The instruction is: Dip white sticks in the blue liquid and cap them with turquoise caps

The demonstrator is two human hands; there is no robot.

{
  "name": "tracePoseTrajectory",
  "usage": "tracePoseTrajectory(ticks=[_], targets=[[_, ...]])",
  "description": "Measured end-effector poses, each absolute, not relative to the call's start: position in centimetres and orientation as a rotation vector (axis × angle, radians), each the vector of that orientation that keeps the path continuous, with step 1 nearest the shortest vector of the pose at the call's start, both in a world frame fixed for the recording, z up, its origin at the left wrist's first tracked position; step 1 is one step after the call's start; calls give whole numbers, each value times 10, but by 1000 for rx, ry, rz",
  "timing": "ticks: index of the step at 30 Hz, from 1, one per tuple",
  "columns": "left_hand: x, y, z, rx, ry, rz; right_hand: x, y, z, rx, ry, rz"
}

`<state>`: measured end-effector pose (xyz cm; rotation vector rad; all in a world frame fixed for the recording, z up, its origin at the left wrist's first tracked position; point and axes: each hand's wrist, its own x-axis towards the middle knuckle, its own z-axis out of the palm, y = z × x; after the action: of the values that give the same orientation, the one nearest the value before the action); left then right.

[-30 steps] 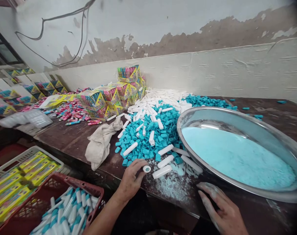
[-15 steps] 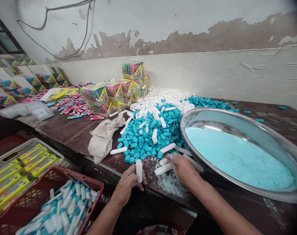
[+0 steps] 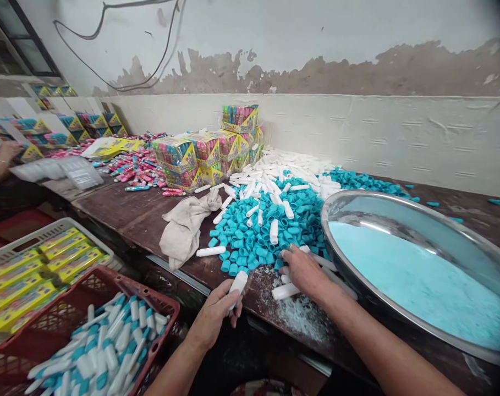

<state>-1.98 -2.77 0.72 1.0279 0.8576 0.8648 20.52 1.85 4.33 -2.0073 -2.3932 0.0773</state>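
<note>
Gripping unlabelled white tube (image 3: pixel 237 284), left-handed (image 3: pixel 215 316)

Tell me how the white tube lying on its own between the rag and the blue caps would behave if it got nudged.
The lone white tube is a smooth, round cylinder lying on its side on the flat table, so it would probably roll if pushed crosswise. It looks like thin plastic, likely light and stiff. The rag beside it might stop a roll that way.

no readable text, print on the colourful boxes (image 3: pixel 179 157) too blurred
</note>
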Motion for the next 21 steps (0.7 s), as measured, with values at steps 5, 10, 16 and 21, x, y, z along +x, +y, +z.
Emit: tracePoseTrajectory(ticks=[5, 10, 16, 21], targets=[[-18, -29, 6, 1052, 850, 875, 197, 26, 41, -1976, -2348, 61], [-17, -30, 9, 1057, 844, 896, 182, 31, 46, -1963, -2390, -73], [-19, -32, 10, 1099, 839, 865, 189, 29, 37, -1881, -2400, -16], [-19, -34, 8, 1151, 809, 830, 196, 28, 32, -1805, -2323, 205]])
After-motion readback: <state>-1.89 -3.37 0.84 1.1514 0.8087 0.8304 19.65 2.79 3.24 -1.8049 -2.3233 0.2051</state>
